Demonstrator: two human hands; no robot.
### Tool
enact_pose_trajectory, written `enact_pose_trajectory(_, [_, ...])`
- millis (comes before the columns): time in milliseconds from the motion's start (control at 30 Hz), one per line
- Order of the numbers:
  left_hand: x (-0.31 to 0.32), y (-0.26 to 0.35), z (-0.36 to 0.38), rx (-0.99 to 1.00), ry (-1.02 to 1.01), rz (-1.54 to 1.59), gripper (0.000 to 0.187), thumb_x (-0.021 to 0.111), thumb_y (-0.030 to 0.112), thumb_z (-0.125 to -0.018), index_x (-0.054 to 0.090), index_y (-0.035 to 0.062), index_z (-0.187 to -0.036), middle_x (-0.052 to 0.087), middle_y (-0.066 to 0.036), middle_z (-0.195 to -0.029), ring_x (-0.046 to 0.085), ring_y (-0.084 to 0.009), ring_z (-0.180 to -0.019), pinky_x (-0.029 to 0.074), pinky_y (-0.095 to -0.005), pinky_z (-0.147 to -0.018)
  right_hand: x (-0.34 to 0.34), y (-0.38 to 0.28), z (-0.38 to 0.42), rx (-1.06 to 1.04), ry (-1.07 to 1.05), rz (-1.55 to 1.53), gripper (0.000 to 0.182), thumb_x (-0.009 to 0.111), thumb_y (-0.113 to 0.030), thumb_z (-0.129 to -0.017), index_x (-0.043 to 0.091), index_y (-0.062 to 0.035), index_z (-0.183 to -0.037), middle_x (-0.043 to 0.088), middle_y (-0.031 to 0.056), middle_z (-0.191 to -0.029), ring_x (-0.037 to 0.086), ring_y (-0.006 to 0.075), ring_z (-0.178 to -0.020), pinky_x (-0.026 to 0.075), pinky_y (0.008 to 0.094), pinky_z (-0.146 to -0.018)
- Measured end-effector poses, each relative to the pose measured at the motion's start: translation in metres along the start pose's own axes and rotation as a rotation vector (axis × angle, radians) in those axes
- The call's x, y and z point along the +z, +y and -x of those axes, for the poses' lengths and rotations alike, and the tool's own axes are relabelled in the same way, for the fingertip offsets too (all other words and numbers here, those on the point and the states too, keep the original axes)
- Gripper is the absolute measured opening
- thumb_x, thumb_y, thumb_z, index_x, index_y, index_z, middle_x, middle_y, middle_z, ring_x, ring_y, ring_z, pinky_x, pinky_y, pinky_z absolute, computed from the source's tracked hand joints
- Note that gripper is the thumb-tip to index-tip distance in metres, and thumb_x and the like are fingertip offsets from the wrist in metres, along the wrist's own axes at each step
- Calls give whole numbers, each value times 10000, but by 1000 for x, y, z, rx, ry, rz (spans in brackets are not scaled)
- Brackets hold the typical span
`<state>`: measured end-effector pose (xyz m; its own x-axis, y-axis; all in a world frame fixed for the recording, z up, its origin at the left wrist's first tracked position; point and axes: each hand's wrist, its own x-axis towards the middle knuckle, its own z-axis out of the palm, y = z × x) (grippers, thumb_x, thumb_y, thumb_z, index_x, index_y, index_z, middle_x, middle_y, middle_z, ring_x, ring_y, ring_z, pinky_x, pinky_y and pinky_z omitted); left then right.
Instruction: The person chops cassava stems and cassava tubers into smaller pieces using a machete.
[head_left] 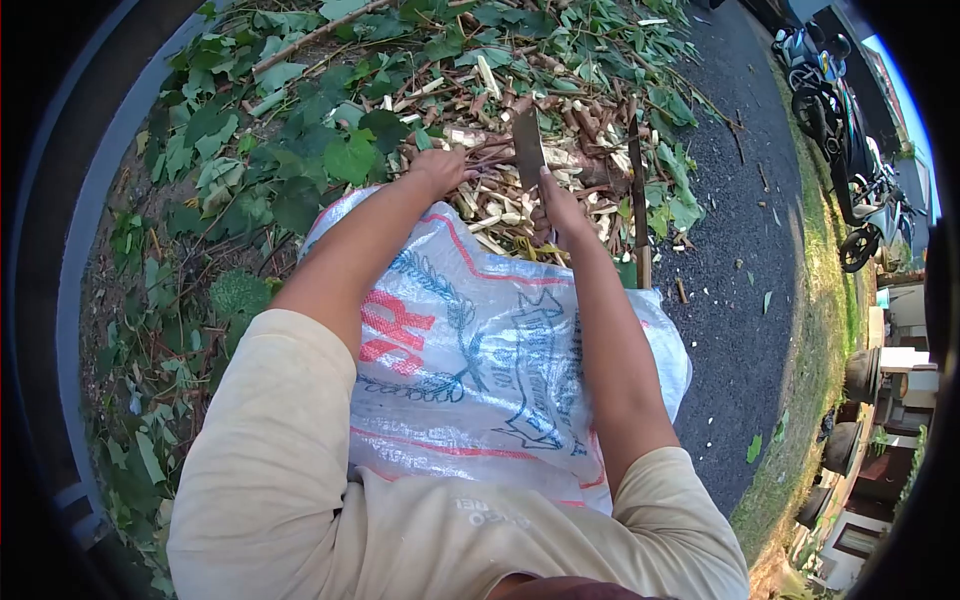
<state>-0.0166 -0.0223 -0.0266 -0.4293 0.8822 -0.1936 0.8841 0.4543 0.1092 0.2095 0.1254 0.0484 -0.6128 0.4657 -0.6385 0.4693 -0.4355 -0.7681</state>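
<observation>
My right hand point(562, 212) is wrapped round the handle of a machete point(528, 150), its wide blade pointing away from me over the chopped wood. To the left of the blade, my left hand point(442, 172) is closed on a bundle of thin reddish-brown stems point(492, 154), whose ends reach toward the blade. Below and around both hands lies a heap of pale and brown wood chips point(490, 208). A printed white woven sack point(470, 340) covers my lap, under both forearms. To the right, a second long blade point(637, 180) with a wooden handle lies beside the heap.
Cut branches with green leaves point(348, 155) spread over the ground on the left and ahead. Dark asphalt point(725, 250) runs along the right, bordered by a mossy strip point(830, 330). Parked motorcycles point(835, 130) and several pots point(860, 375) stand farther right.
</observation>
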Motion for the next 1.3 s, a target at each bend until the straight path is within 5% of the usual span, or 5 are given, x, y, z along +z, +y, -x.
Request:
enact_pose_trajectory(433, [-14,-4,-12,-56,-15,45,592,554,592,-1042,572,34,-1239,771,-205,-1133,754,-378,-1082,589,-489,-905,46,-163,141,-1485,273,-262,633,385,-652,-1102,508,-50,-950,497,35,-701,471,121,-603,380,258,-552])
enact_pose_trajectory(600, [-21,-2,-7,-63,-12,73,581,566,577,-1041,577,34,-1248,773,-201,-1130,753,-393,-1073,585,-499,-922,-30,94,-87,-484,419,543,918,274,-687,-1094,701,126,-1089,722,331,-1088,591,442,-1160,369,469,-1168])
enact_pose_trajectory(767, [-29,1,-4,-64,-58,61,668,549,644,-1025,570,27,-1280,762,-217,-1188,749,-368,-1110,582,-476,-953,-24,27,-17,-132,172,177,665,379,-691,-1079,580,-70,-950,538,50,-672,474,164,-493,390,345,-453])
enact_pose_trajectory(933, [-20,-2,-7,-78,-58,63,664,527,644,-1036,569,33,-1291,758,-206,-1201,738,-362,-1140,574,-465,-959,-49,-2,-13,280,-447,-771,535,431,-626,-1088,527,-129,-913,416,-40,-628,364,63,-458,281,257,-408])
enact_pose_trajectory(1300, [-24,-1,-9,-29,-41,29,620,460,588,-1083,540,-3,-1251,761,-240,-1112,742,-386,-1082,571,-491,-926,40,-135,147,-1088,219,-235,593,457,-642,-1089,517,-67,-960,455,-2,-694,396,69,-561,294,231,-488])
